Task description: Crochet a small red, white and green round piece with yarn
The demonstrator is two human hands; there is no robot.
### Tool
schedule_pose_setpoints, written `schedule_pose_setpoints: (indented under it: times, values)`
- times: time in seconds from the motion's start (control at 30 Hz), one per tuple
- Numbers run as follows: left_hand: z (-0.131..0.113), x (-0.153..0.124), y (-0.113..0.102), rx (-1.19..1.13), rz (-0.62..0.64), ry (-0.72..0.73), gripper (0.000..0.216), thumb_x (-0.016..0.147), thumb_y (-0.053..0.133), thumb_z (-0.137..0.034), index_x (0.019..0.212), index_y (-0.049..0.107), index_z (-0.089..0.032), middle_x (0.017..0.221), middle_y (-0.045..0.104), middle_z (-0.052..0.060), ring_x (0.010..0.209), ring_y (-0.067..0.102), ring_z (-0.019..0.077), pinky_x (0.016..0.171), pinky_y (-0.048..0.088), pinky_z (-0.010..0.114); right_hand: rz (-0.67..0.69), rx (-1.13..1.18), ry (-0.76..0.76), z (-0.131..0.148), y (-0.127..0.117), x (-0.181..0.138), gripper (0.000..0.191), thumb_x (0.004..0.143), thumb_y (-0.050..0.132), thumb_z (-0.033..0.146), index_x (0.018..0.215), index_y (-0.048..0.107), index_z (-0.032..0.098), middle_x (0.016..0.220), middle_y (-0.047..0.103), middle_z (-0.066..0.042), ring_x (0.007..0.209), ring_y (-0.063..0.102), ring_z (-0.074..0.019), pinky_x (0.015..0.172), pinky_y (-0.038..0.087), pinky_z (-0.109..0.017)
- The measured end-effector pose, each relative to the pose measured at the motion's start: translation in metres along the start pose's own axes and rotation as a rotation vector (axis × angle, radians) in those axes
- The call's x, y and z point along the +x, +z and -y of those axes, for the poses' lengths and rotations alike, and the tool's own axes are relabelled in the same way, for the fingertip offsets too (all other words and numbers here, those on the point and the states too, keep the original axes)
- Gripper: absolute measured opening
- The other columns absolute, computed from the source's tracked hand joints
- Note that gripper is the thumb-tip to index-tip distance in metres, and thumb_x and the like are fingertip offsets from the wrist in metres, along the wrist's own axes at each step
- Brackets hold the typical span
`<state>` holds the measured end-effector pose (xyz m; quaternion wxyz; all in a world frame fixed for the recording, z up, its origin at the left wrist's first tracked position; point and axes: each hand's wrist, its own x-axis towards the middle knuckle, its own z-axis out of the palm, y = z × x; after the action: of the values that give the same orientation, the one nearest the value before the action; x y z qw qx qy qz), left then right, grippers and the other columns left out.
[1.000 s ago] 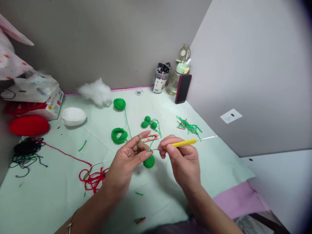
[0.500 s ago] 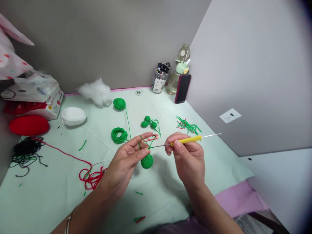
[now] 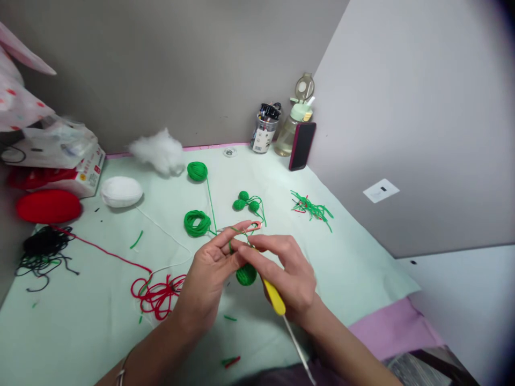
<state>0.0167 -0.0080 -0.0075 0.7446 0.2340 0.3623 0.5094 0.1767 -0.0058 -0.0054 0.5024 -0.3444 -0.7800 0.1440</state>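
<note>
My left hand (image 3: 209,273) is closed on a small green crocheted ball (image 3: 246,274), with green yarn (image 3: 237,231) looped over its raised forefinger. My right hand (image 3: 287,276) grips a yellow-handled crochet hook (image 3: 274,297). The hook's handle points down toward me and its metal tip is hidden between my fingers near the ball. The two hands touch above the pale green table cover (image 3: 100,321). An orange snipper (image 3: 251,227) lies just behind my fingers.
A coil of green yarn (image 3: 197,223), a green yarn ball (image 3: 197,171) and three small green balls (image 3: 246,202) lie beyond my hands. Red yarn (image 3: 156,295) lies left. Yarn scraps (image 3: 314,210), a phone (image 3: 301,146), a bottle (image 3: 293,128) and a pen cup (image 3: 263,134) stand right.
My right hand swung the hook round: its handle pointed right before, now it points down toward me. The right hand moved left against the left hand.
</note>
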Motion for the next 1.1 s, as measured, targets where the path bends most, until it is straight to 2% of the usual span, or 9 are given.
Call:
schedule_pose_setpoints:
  times: [0.07, 0.13, 0.23, 0.33, 0.43, 0.6, 0.73, 0.97, 1.1]
  values:
    - [-0.003, 0.000, 0.000, -0.028, 0.013, -0.062, 0.041, 0.080, 0.091, -0.032, 0.120, 0.083, -0.024, 0.082, 0.069, 0.000, 0.083, 0.061, 0.0144, 0.082, 0.048, 0.025, -0.024, 0.015, -0.010, -0.002, -0.003, 0.000, 0.035, 0.098, 0.065, 0.007, 0.123, 0.078, 0.028, 0.109, 0.080, -0.009, 0.098, 0.075, -0.0231, 0.082, 0.063, -0.038]
    - [-0.007, 0.000, 0.000, -0.025, -0.014, -0.083, 0.040, 0.078, 0.091, -0.030, 0.117, 0.084, -0.022, 0.082, 0.068, 0.001, 0.078, 0.058, 0.0130, 0.076, 0.046, 0.023, -0.123, 0.182, 0.106, -0.005, -0.005, 0.003, 0.030, 0.100, 0.063, 0.009, 0.116, 0.079, 0.028, 0.099, 0.080, -0.006, 0.088, 0.073, -0.0211, 0.075, 0.062, -0.036]
    - [-0.008, -0.001, 0.001, 0.048, -0.128, 0.048, 0.040, 0.075, 0.093, -0.025, 0.114, 0.085, -0.024, 0.081, 0.067, -0.001, 0.079, 0.058, 0.0136, 0.079, 0.046, 0.024, -0.184, 0.375, 0.270, -0.006, -0.002, 0.007, 0.019, 0.103, 0.063, 0.020, 0.105, 0.081, 0.028, 0.090, 0.078, -0.005, 0.073, 0.069, -0.0189, 0.062, 0.059, -0.034]
    - [-0.003, -0.002, 0.003, 0.073, -0.133, 0.103, 0.052, 0.076, 0.093, -0.025, 0.126, 0.079, -0.028, 0.084, 0.069, -0.002, 0.087, 0.062, 0.0172, 0.091, 0.046, 0.030, -0.097, 0.179, 0.158, -0.003, 0.004, 0.006, 0.021, 0.101, 0.064, 0.019, 0.106, 0.082, 0.028, 0.095, 0.079, -0.007, 0.080, 0.073, -0.0208, 0.067, 0.061, -0.036]
    - [0.001, -0.001, 0.003, -0.026, -0.034, -0.018, 0.053, 0.078, 0.092, -0.029, 0.129, 0.078, -0.026, 0.088, 0.071, 0.001, 0.090, 0.064, 0.0188, 0.092, 0.046, 0.031, -0.070, -0.034, -0.009, -0.003, 0.005, 0.002, 0.027, 0.099, 0.065, 0.013, 0.112, 0.082, 0.030, 0.102, 0.080, -0.008, 0.091, 0.075, -0.0234, 0.074, 0.063, -0.039]
    - [-0.004, 0.002, -0.001, 0.002, -0.056, -0.028, 0.037, 0.077, 0.092, -0.028, 0.112, 0.085, -0.021, 0.083, 0.069, 0.002, 0.081, 0.058, 0.0144, 0.079, 0.044, 0.025, -0.249, 0.445, 0.315, -0.011, -0.001, 0.003, 0.019, 0.102, 0.064, 0.023, 0.103, 0.082, 0.028, 0.089, 0.077, -0.004, 0.071, 0.065, -0.0177, 0.062, 0.057, -0.033]
    - [-0.003, 0.000, 0.000, 0.092, -0.014, 0.026, 0.035, 0.079, 0.090, -0.025, 0.114, 0.085, -0.028, 0.083, 0.070, 0.001, 0.084, 0.060, 0.0150, 0.081, 0.045, 0.026, -0.153, 0.651, 0.441, -0.012, 0.005, 0.009, 0.014, 0.099, 0.070, 0.028, 0.097, 0.084, 0.027, 0.090, 0.077, -0.004, 0.073, 0.064, -0.0161, 0.064, 0.055, -0.031]
    - [-0.006, 0.002, 0.001, 0.112, -0.026, 0.029, 0.023, 0.085, 0.087, -0.035, 0.107, 0.087, -0.026, 0.089, 0.078, 0.003, 0.077, 0.068, 0.0143, 0.082, 0.049, 0.027, -0.112, 0.654, 0.457, -0.010, 0.011, 0.011, 0.016, 0.100, 0.069, 0.023, 0.100, 0.084, 0.028, 0.094, 0.078, -0.003, 0.076, 0.068, -0.0150, 0.067, 0.059, -0.029]
    - [-0.007, 0.004, -0.005, 0.159, -0.042, 0.092, 0.020, 0.084, 0.088, -0.038, 0.100, 0.087, -0.027, 0.091, 0.080, 0.003, 0.084, 0.070, 0.0164, 0.085, 0.052, 0.026, -0.077, 0.566, 0.404, -0.007, 0.012, 0.006, 0.018, 0.100, 0.069, 0.020, 0.105, 0.084, 0.029, 0.095, 0.074, -0.004, 0.087, 0.070, -0.0181, 0.072, 0.061, -0.031]
